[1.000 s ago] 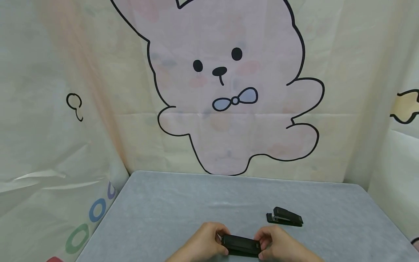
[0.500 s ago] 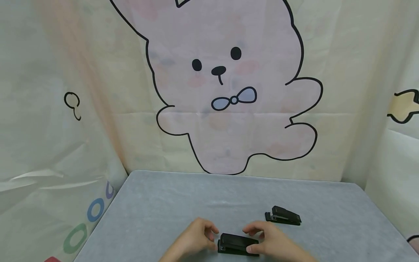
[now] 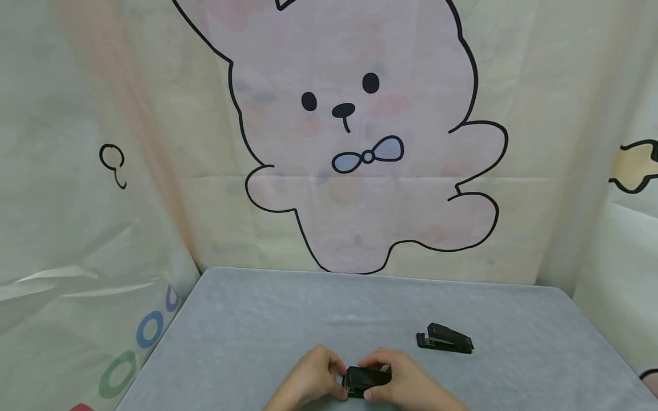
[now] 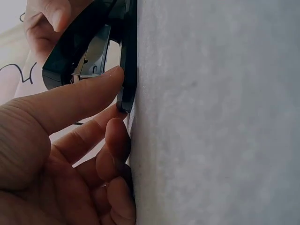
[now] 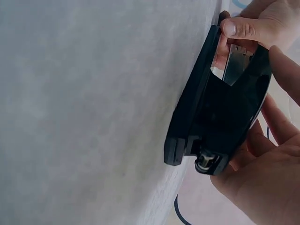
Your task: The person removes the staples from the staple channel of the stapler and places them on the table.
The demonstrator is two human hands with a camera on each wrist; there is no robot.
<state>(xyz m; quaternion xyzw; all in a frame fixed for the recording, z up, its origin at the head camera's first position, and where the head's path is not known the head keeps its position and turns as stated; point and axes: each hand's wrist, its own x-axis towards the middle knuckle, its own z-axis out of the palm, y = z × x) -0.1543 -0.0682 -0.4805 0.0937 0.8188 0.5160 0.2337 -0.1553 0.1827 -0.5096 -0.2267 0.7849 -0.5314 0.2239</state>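
A black stapler [image 3: 364, 379] stands on the grey-blue tablecloth near the front of the table, between both hands. My left hand [image 3: 315, 374] is at its front end. In the left wrist view, that thumb [image 4: 101, 86] and a finger pinch the tip of the stapler's base. My right hand [image 3: 403, 381] reaches over the stapler's top arm from the right, with the thumb on the near side and fingers on the far side. The right wrist view shows the stapler [image 5: 225, 108] with its arm raised from the base and a metal magazine inside. Part of its rear is hidden in the head view.
A second black stapler [image 3: 444, 338] lies further back to the right on the table [image 3: 267, 308]. Behind the table hangs a curtain [image 3: 211, 228] with a cartoon bear, and more curtain encloses the left and right sides.
Both hands held the stapler's ends; the left then came off it and now pinches its front end again. My right hand has slid left along the stapler. The second stapler stays put.
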